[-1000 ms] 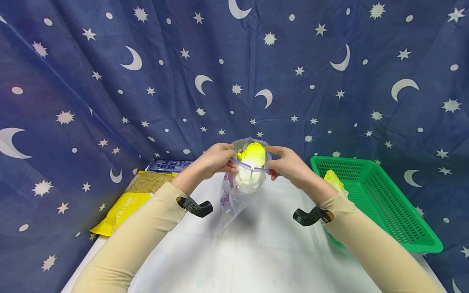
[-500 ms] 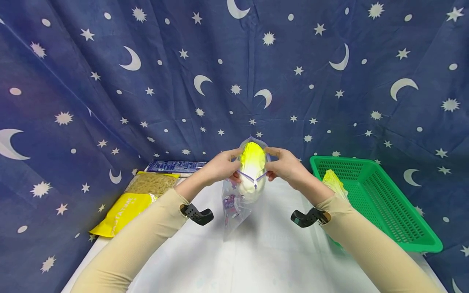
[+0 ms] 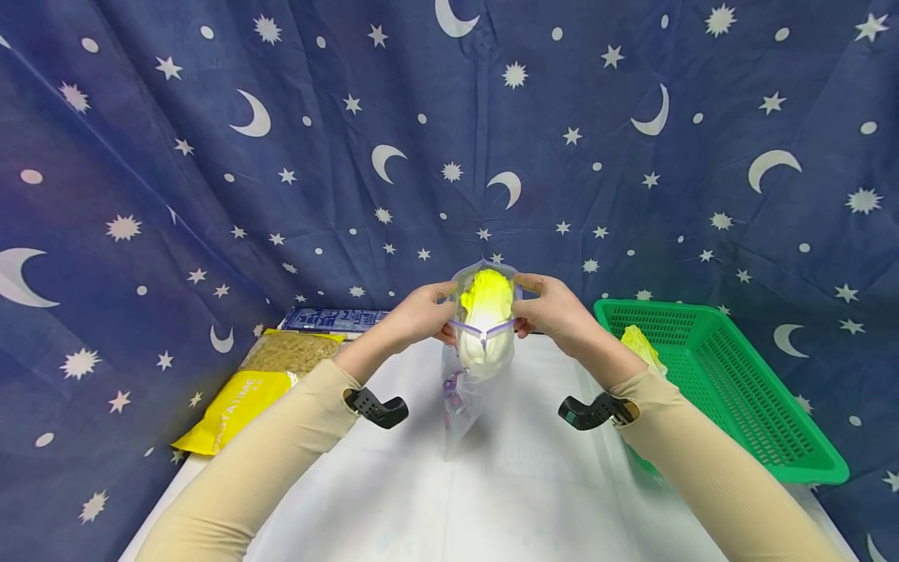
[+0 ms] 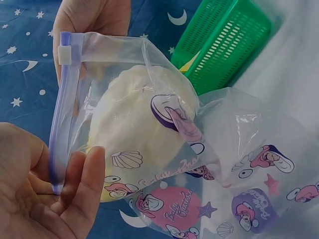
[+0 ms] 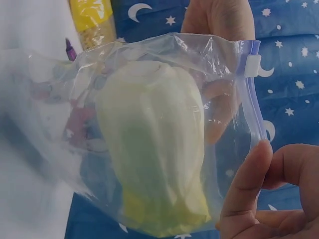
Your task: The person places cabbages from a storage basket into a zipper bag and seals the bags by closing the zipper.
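Note:
A clear zip bag (image 3: pixel 458 410) with a purple-edged mouth and printed cartoon figures hangs between both hands. Inside it sits a napa cabbage (image 3: pixel 488 300), its pale base downward and yellow leaf tips near the opening. My left hand (image 3: pixel 421 314) pinches the left side of the bag's mouth between thumb and fingers. On the opposite side, my right hand (image 3: pixel 555 312) pinches the edge in the same way. In the left wrist view a white slider (image 4: pixel 65 55) sits at one end of the purple zip strip (image 4: pixel 61 124). The mouth is spread apart.
To the right stands a green slotted basket (image 3: pixel 755 390) with a yellow-green leafy vegetable (image 3: pixel 642 347) in it. At left lie a yellow pasta bag (image 3: pixel 256 390) and a dark blue package (image 3: pixel 330 318). A starry curtain (image 3: pixel 449 117) rises behind the white table (image 3: pixel 492 499).
The bag's lower part has swung a little to the right. Its mouth narrowed, then widened again as the hands drew together and apart. Both hands keep hold of the edge.

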The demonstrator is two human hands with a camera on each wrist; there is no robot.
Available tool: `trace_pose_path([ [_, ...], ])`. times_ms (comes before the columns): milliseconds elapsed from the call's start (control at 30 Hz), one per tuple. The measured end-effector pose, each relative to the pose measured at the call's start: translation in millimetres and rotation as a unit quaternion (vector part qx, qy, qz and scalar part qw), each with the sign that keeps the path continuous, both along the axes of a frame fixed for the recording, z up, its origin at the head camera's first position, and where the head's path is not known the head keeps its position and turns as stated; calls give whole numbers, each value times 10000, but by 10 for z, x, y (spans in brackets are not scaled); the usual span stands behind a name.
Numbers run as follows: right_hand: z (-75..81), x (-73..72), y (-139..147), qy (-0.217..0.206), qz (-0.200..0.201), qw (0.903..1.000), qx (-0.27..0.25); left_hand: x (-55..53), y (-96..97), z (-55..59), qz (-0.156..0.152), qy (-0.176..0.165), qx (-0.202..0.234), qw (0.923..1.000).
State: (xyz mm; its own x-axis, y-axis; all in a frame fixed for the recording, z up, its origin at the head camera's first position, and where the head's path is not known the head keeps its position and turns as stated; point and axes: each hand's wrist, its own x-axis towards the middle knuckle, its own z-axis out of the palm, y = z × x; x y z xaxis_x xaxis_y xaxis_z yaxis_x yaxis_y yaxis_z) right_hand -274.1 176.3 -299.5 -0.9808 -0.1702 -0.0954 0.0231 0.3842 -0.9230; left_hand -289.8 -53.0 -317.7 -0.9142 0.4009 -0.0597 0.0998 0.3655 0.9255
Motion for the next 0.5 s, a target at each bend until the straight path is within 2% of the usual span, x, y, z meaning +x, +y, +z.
trace_pose_path([
  [300, 58, 6, 22, 12, -6, 10000, 10, -5, 21, 36, 40, 202, 75, 9998],
  [500, 27, -2, 33, -132, 9, 9999, 87, -11, 18, 25, 27, 333, 86, 9994],
])
